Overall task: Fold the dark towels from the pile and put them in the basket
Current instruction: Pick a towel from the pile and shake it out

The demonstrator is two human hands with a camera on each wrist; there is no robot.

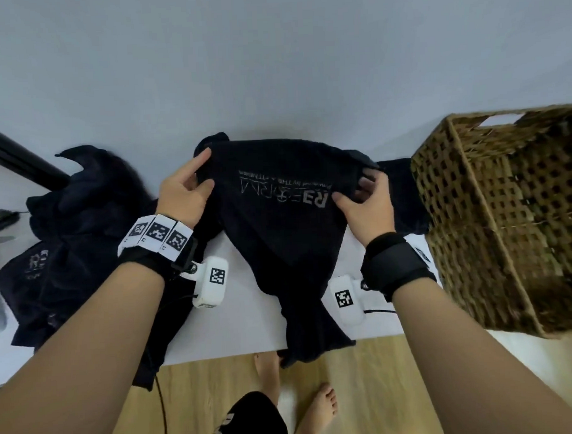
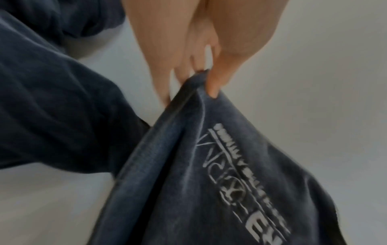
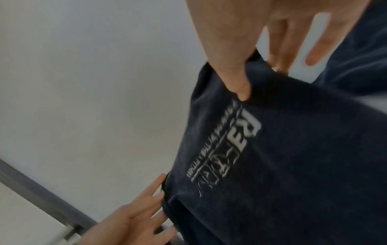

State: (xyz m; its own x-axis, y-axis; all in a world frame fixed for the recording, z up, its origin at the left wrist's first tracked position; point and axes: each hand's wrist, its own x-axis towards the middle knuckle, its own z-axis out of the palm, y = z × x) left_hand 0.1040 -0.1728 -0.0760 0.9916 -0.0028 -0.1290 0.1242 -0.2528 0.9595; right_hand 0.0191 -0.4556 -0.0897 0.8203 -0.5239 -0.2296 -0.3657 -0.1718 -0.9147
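Observation:
A dark navy towel (image 1: 288, 236) with white lettering hangs between my two hands above the white table (image 1: 250, 323); its lower end droops past the table's front edge. My left hand (image 1: 191, 185) pinches the towel's upper left edge, thumb in front and fingers behind (image 2: 211, 86). My right hand (image 1: 362, 193) pinches the upper right edge the same way (image 3: 240, 89). The pile of dark towels (image 1: 82, 239) lies crumpled on the table to the left. The wicker basket (image 1: 507, 213) stands at the right.
A black bar (image 1: 16, 159) runs diagonally at the back left. Another piece of dark cloth (image 1: 405, 195) lies between the held towel and the basket. Grey wall rises behind the table. Below the table's edge are wooden floor and my bare feet (image 1: 322, 408).

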